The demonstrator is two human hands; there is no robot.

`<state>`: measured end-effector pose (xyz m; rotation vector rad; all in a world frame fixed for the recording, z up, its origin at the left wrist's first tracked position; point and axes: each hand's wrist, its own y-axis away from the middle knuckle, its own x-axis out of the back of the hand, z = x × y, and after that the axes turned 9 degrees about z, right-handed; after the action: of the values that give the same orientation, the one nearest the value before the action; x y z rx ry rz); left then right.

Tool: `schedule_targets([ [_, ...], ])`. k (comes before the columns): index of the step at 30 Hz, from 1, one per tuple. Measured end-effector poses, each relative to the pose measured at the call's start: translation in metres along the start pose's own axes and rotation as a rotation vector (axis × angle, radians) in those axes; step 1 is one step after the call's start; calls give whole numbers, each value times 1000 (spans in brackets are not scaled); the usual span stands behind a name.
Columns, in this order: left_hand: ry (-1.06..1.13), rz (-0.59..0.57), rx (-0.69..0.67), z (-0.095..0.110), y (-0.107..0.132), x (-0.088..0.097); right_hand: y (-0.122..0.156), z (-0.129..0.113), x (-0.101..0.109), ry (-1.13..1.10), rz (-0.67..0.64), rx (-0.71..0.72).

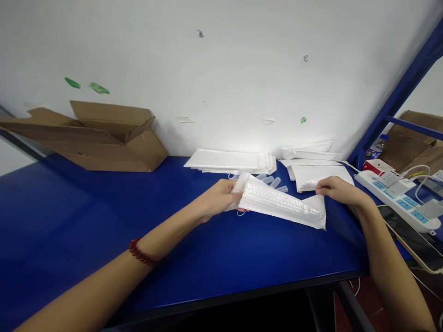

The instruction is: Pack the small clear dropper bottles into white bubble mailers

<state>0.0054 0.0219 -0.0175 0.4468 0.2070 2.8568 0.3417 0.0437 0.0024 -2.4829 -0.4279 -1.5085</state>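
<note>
A white bubble mailer point(277, 201) is stretched between my two hands above the blue table. My left hand point(221, 198) grips its left end, thumb on top. At the other end, my right hand point(334, 188) pinches the upper right corner, where the mailer is folded. Behind the mailer lie several translucent plastic tubes point(276, 182), partly hidden by it. A stack of flat white mailers point(224, 159) rests against the wall. Filled-looking white mailers point(320, 175) are piled just beyond my right hand. What the held mailer contains cannot be seen.
An opened cardboard box point(114, 147) stands at the back left. On the right are a white power strip point(398, 200) with chargers and cables, a phone point(411, 237), a red and white box point(379, 166) and a bottle point(378, 146) by the blue frame point(394, 83).
</note>
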Motion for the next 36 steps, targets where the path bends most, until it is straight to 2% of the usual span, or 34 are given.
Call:
schedule_targets([
  [5, -13, 37, 12, 3, 2, -1, 4, -7, 4, -47, -62, 30],
  [10, -19, -20, -17, 3, 3, -1, 6, -7, 5, -11, -61, 58],
  [15, -5, 8, -25, 3, 6, -6, 4, 4, 5, 137, 26, 3],
  [24, 70, -73, -21, 2, 10, -16, 0, 11, 3, 275, 212, -102],
  [26, 103, -97, 1, 1, 10, -18, 1, 2, 0, 229, 306, -36],
  [28, 142, -107, 33, 0, 11, -22, 5, -15, -7, 76, 406, 162],
  [30, 177, -105, 43, -1, 14, -29, 9, -35, -21, -68, 302, 324],
  [31, 196, -104, 30, -1, 16, -33, 11, -44, -29, -91, 234, 361],
  [34, 191, -129, -43, -1, 22, -41, 15, -63, -50, 26, 120, 416],
  [36, 148, -113, -95, 2, 24, -41, 16, -67, -57, 100, 89, 410],
])
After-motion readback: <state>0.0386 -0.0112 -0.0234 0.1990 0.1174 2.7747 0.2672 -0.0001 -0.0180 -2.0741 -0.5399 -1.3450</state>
